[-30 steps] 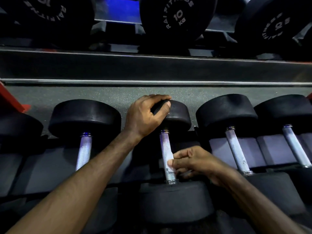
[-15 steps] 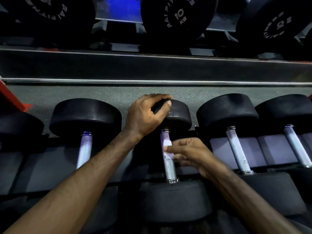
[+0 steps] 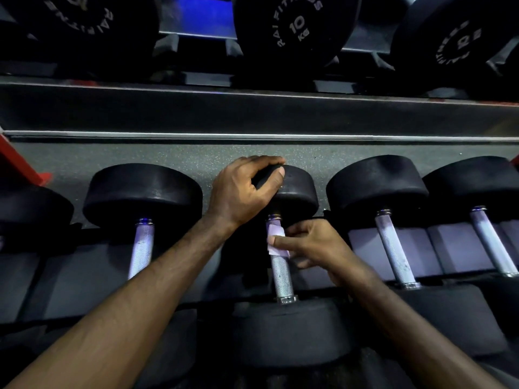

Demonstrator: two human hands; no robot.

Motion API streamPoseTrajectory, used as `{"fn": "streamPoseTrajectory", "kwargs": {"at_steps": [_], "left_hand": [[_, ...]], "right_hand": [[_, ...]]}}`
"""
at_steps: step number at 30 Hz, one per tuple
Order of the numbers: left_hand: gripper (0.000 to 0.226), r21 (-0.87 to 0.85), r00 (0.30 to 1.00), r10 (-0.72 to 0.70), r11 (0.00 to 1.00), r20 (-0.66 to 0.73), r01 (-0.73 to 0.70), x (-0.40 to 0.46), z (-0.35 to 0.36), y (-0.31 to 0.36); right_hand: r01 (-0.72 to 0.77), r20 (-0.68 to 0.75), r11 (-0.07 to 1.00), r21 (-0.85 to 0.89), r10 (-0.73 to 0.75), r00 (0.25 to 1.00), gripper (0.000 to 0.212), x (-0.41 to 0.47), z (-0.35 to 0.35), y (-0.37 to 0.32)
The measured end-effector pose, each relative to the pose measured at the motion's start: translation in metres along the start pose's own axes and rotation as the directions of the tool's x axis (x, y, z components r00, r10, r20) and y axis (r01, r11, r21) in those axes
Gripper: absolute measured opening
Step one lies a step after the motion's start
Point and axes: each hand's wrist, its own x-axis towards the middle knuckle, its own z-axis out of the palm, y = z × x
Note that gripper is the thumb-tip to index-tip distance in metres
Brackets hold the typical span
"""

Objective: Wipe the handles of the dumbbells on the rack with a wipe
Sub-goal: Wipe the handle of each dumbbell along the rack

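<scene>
- Knurled steel handle (image 3: 281, 272) of middle dumbbell (image 3: 292, 189), wrapped near its far end in a white wipe (image 3: 276, 239) pinched by right hand (image 3: 310, 245).
- Left hand (image 3: 241, 189) clamped over far weight, likely to steady it.
- Neighbouring dumbbells (image 3: 143, 189) on dark rack (image 3: 252, 113); speckled gym floor (image 3: 182, 158) behind.

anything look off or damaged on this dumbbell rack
Nothing stands out. The dumbbells sit side by side in their cradles. The left hand grips the far head of the middle one, while the right hand holds the wipe around its handle.
</scene>
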Motion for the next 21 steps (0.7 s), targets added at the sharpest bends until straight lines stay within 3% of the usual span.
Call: {"fn": "streamPoseTrajectory", "kwargs": {"at_steps": [3, 6, 12, 15, 18, 21], "left_hand": [[0.036, 0.009, 1.0, -0.001, 1.0, -0.004, 0.001, 0.0, 0.001, -0.001], [0.036, 0.004, 1.0, -0.004, 1.0, 0.002, 0.004, 0.0, 0.001, -0.002], [0.039, 0.003, 1.0, -0.025, 1.0, 0.001, 0.025, -0.001, 0.0, -0.001], [0.04, -0.001, 1.0, -0.019, 1.0, -0.002, 0.019, -0.001, 0.0, 0.0], [0.04, 0.002, 1.0, -0.031, 1.0, -0.003, 0.031, -0.001, 0.001, 0.001], [0.043, 0.017, 1.0, -0.027, 0.999, -0.008, 0.027, -0.001, 0.001, 0.001]], "right_hand": [[0.035, -0.122, 0.913, -0.406, -0.092, 0.988, 0.077, -0.015, 0.002, 0.002], [0.096, -0.159, 0.813, -0.574, -0.226, 0.961, 0.07, -0.027, 0.001, 0.004], [0.524, 0.065, 0.652, -0.548, -0.591, 0.804, 0.026, -0.021, 0.002, 0.004], [0.599, 0.122, 0.6, -0.53, -0.645, 0.754, 0.023, -0.02, -0.005, 0.013], [0.667, 0.252, 0.48, -0.57, -0.67, 0.698, 0.028, -0.018, -0.014, 0.018], [0.672, 0.221, 0.453, -0.586, -0.708, 0.671, 0.018, -0.006, -0.013, 0.009]]}}
